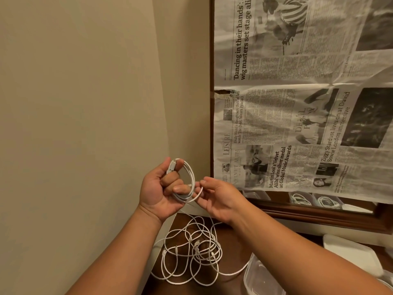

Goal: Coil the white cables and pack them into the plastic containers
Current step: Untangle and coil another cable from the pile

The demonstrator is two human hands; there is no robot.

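My left hand (161, 188) grips a small coil of white cable (189, 179), raised in front of the beige wall, with the plug end sticking up between thumb and fingers. My right hand (217, 196) pinches the strand of the same cable just right of the coil. A loose tangle of white cables (191, 252) lies below on the dark wooden table (229, 237). An empty clear plastic container (261, 277) stands at the lower right, partly behind my right forearm.
A white lid (350, 254) lies at the table's right. A wood-framed mirror covered with newspaper (297, 103) fills the right wall; its uncovered bottom strip reflects containers with coiled cables (314, 200). The beige wall (85, 103) closes the left side.
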